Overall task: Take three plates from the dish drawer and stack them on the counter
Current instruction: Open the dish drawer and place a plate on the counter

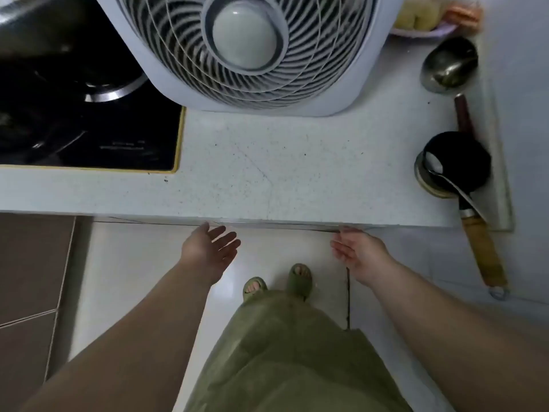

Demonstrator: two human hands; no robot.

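Plates and the dish drawer are nowhere to be seen from the head camera; only the front lip of the worktop (267, 185) and the pale floor below it show. At far left, a black glass cooktop (89, 129) with a yellow rim is set into the worktop, its steel burner ring near the top. Just right of it a white box fan (246, 46) stands at the back, its base taking up the rear of the surface. In front of the fan lies a wide bare stretch of speckled white stone, running to the front edge.

Below that edge, the left hand (209, 248) reaches forward, palm turned inward, fingers spread and loose, holding nothing; its fingertips are just under the lip. The right hand (356, 251) mirrors it, also spread and empty, with its fingertips touching or nearly touching the underside of the lip. Between the two hands is clear floor, and lower down, green slippers (276, 281) and a green garment.

At far right, a steel ladle (448, 66) lies bowl up near the wall, its dark handle pointing toward the front. Just in front of it sits a small black bowl (457, 159) with a metal spoon in it, and a wooden-handled utensil (481, 251) juts out past the worktop edge, overhanging the floor beside the right forearm.
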